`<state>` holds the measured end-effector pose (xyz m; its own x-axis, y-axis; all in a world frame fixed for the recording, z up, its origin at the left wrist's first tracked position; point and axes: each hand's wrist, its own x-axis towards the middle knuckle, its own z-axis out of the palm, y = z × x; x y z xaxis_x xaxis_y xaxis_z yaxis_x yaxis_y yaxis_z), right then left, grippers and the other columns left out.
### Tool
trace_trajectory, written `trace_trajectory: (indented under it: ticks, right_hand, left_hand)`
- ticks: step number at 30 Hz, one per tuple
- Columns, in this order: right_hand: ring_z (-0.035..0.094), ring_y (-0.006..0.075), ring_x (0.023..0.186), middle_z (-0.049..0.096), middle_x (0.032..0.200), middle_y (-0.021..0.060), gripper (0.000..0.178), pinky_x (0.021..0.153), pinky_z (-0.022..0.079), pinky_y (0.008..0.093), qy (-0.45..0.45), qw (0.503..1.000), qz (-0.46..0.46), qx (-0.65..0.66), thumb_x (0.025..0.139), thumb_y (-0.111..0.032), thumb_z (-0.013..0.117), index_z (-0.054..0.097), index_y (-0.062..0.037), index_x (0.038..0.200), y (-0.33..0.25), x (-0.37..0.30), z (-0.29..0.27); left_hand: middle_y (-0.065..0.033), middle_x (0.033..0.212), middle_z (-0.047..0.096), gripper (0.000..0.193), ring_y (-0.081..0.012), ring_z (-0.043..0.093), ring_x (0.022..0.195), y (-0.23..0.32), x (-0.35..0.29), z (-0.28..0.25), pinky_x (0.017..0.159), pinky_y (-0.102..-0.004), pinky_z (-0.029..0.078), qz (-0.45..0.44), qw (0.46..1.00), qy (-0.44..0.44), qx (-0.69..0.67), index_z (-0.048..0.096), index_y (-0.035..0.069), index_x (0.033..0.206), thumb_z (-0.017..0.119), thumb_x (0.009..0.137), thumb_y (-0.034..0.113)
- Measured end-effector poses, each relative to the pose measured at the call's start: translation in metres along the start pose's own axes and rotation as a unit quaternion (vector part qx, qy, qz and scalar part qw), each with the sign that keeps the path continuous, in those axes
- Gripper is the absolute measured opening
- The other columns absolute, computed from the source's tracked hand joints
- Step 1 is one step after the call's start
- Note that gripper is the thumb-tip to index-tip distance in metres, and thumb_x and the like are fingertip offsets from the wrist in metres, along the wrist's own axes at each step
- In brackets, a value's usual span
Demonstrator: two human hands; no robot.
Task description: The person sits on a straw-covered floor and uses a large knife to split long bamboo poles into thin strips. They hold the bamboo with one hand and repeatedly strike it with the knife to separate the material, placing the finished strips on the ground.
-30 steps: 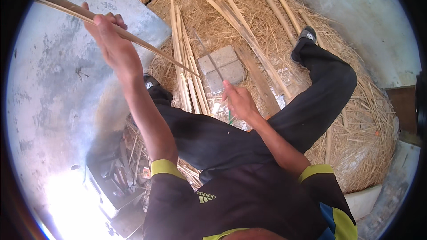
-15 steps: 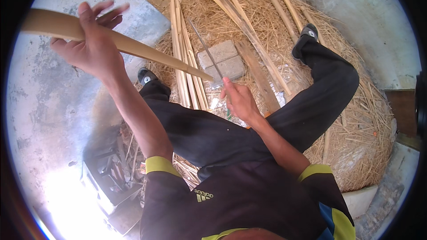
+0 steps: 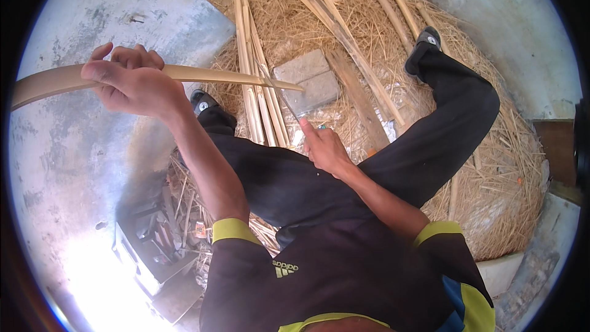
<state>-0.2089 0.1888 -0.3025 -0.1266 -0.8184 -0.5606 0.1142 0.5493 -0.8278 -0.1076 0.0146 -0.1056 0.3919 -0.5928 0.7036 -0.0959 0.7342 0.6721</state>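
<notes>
Strip [image 3: 209,74] gripped in left hand [image 3: 132,80], tip seen over block [image 3: 319,93] | knife [image 3: 286,99] gripped in right hand [image 3: 327,149], crossing strip | left hand could be cut if blade is deflected

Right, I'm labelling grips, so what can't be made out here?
Lower end of the thin blade: head view, hidden by the right hand.
Left end of the pale strip: head view, cut off at the fisheye's edge.
Strip's gripped part: head view, covered by the left hand.
</notes>
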Motion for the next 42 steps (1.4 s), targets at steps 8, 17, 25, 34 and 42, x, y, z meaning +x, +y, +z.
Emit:
trace_trajectory:
  ticks: [8,17,25,34,42]
  right_hand:
    - [0.06,0.041,0.06,0.054,0.054,0.0248,0.075,0.064,0.046,0.0464,0.067,0.975,-0.118,-0.174,0.096,-0.055,0.037,0.057,0.0074,0.059,-0.011,0.007,0.015]
    - [0.059,0.0471,0.068,0.055,0.061,0.0313,0.078,0.069,0.046,0.049,0.074,0.976,-0.161,-0.13,0.095,-0.058,0.036,0.059,0.0104,0.065,-0.027,0.0,0.019]
    - [0.053,0.0196,0.05,0.046,0.048,0.008,0.071,0.055,0.044,0.0359,0.078,0.979,-0.132,-0.136,0.096,-0.056,0.037,0.052,0.0012,0.057,-0.028,0.004,-0.008]
    - [0.057,0.0248,0.05,0.054,0.051,0.0121,0.073,0.054,0.044,0.0376,0.034,0.986,0.099,-0.129,0.095,-0.059,0.035,0.056,0.0011,0.059,0.014,0.037,-0.026]
    - [0.054,0.0178,0.048,0.048,0.046,0.0069,0.069,0.052,0.043,0.0334,0.003,0.982,-0.186,0.041,0.095,-0.056,0.04,0.054,-0.0012,0.056,-0.008,0.004,-0.005]
  left_hand:
    - [0.0046,0.053,0.028,0.041,-0.0039,0.023,0.043,-0.006,0.004,-0.01,0.037,-0.0226,0.021,0.01,1.0,0.006,0.0,0.042,0.007,0.083,0.036,0.102,0.043]
    - [0.0045,0.052,0.026,0.041,-0.0043,0.023,0.041,-0.001,0.006,-0.009,0.035,-0.0229,0.02,-0.001,0.999,0.027,0.024,0.039,0.007,0.078,0.032,0.103,0.039]
    - [0.0051,0.052,0.025,0.04,-0.0038,0.02,0.042,0.003,-0.002,-0.019,0.035,-0.0228,0.019,0.004,0.999,0.042,0.026,0.034,0.011,0.072,0.034,0.103,0.036]
    - [0.0061,0.052,0.024,0.041,-0.0033,0.019,0.041,0.002,-0.002,-0.007,0.036,-0.0228,0.017,0.025,0.999,0.042,0.002,0.032,0.013,0.068,0.037,0.103,0.034]
    - [0.0052,0.052,0.025,0.04,-0.004,0.02,0.042,0.011,-0.011,0.0,0.036,-0.0229,0.017,0.011,0.999,0.044,0.016,0.031,0.012,0.069,0.039,0.102,0.033]
